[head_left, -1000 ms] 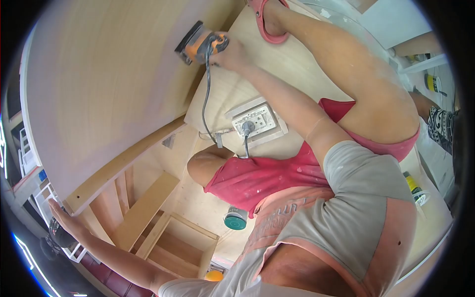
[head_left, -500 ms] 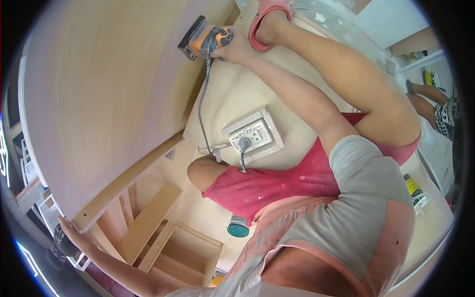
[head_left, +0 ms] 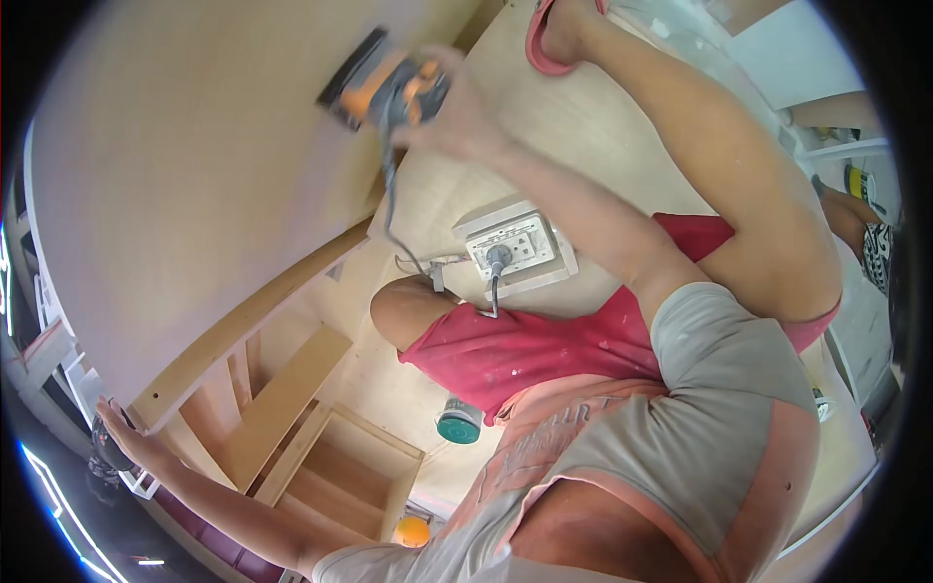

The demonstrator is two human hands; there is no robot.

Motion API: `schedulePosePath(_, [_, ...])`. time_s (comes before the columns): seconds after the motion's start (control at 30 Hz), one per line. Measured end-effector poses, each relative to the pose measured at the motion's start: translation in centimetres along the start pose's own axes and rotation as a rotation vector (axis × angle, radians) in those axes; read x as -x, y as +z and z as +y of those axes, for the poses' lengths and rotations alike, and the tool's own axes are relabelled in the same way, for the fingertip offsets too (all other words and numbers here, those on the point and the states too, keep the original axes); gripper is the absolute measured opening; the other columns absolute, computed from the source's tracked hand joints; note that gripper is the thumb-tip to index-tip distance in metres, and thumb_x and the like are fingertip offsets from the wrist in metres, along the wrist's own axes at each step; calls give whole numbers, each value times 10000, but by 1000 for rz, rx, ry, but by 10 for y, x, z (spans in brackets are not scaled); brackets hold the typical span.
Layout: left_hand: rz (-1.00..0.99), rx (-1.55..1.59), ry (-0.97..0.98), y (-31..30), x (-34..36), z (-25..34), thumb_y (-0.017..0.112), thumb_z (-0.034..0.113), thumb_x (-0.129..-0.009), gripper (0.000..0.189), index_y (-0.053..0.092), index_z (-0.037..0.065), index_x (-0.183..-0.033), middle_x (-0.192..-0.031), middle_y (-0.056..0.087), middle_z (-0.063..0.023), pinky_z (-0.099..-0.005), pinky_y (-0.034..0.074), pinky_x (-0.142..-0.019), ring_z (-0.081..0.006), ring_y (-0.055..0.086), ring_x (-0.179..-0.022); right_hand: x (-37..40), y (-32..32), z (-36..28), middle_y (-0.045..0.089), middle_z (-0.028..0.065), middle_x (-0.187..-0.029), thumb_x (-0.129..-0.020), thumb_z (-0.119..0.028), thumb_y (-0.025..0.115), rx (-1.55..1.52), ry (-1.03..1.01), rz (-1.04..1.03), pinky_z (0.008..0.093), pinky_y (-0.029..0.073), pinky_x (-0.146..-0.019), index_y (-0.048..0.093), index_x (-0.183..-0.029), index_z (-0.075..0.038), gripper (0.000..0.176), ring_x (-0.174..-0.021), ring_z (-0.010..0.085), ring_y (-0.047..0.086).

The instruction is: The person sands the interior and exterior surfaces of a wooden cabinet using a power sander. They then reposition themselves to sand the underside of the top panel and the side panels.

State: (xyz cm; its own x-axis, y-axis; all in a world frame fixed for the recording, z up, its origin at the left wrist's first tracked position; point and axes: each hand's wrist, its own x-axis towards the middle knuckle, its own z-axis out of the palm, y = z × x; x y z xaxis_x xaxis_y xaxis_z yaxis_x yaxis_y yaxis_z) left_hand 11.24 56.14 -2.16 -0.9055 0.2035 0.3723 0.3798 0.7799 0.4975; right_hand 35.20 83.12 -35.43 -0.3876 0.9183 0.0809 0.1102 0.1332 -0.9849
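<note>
My right hand (head_left: 457, 121) is wrapped round an orange and black electric sander (head_left: 374, 92), slightly blurred. The sander's flat pad faces a large pale wooden panel (head_left: 224, 126); whether it touches cannot be made out. A grey cord (head_left: 391, 185) hangs from the sander. At the lower left, my left hand (head_left: 131, 442) rests by the corner of the panel's edge, fingers stretched out. The fingertips are partly hard to see there. A white power outlet box (head_left: 520, 248) with a grey plug (head_left: 498, 257) in it lies near my knee.
Below the panel is an open wooden frame with compartments (head_left: 360, 466). A green-lidded jar (head_left: 459, 423) stands by my shorts, and an orange round object (head_left: 411, 531) lies lower down. Another person's legs (head_left: 855, 214) show at the far right.
My right hand has moved the sander left and slightly down along the panel. My left hand stays at the panel's corner. The whole view has shifted a little.
</note>
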Motion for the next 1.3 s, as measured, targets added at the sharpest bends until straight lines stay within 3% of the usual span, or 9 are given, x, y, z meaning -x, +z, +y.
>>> schedulePosePath(0.17, [-34,2,67,-9,-17,-21,399,509,-901,620,415,76,-1345,-1357,415,-154,-402,272,-1043,-264,351,-1282,38,39,-9,459,193,-1204,-496,-251,818,56,-69,-98,379,417,-940,263,-1319,-6,1022,-1120,283,486])
schedulePosePath(0.23, [-49,-35,111,-16,-25,-38,388,498,-910,606,421,72,-1339,-1344,434,-148,-401,275,-1042,-267,364,-1274,17,32,-3,549,137,-1022,-519,-271,824,7,101,129,337,475,-854,420,-1196,-5,832,-954,247,564])
schedulePosePath(0.3, [-84,-270,554,-28,-43,-71,364,462,-933,567,439,57,-1324,-1316,470,-135,-390,286,-1038,-261,392,-1253,-13,-6,-18,595,103,-870,-593,-287,788,12,280,-23,294,519,-700,551,-1046,7,590,-779,219,605])
schedulePosePath(0.4, [-51,-140,347,-12,-16,-34,364,421,-944,531,458,48,-1310,-1311,479,-126,-372,293,-1034,-241,406,-1243,-46,-32,-1,607,72,-769,-679,-269,732,-607,562,-98,295,537,-559,612,-898,-6,363,-654,198,605])
schedulePosePath(0.57, [-58,-40,202,-7,-12,-20,375,423,-935,536,463,47,-1308,-1317,477,-112,-367,292,-1030,-218,404,-1244,-69,-50,2,614,57,-848,-766,-234,671,-877,530,-236,330,556,-579,326,-1258,-35,633,-671,184,612])
schedulePosePath(0.6, [-56,-34,165,-5,-8,-14,376,423,-933,539,462,45,-1308,-1319,476,-112,-364,293,-1029,-215,404,-1242,-39,-30,-42,605,58,-773,-735,-223,685,-830,481,87,333,561,-543,611,-901,-16,276,-682,189,611])
schedulePosePath(0.77, [-48,7,126,-5,-9,-14,391,440,-926,564,450,37,-1315,-1323,467,-129,-353,287,-1031,-217,404,-1239,34,28,-44,570,91,-946,-659,-121,738,-653,325,29,390,562,-616,462,-1075,-22,509,-788,223,611])
schedulePosePath(0.93, [-50,-10,168,-11,-21,-32,434,491,-900,635,410,34,-1341,-1326,454,-156,-350,275,-1038,-230,397,-1250,57,58,-4,493,166,-1104,-522,-142,774,48,-363,93,378,458,-822,405,-1124,-18,717,-1003,298,535])
schedulePosePath(1.3, [-80,-11,96,-7,-14,-18,406,481,-908,630,400,26,-1344,-1352,427,-148,-359,281,-1034,-232,386,-1263,31,28,-8,480,170,-1086,-539,-113,780,3,-336,32,362,459,-838,481,-1084,-42,626,-1025,296,519])
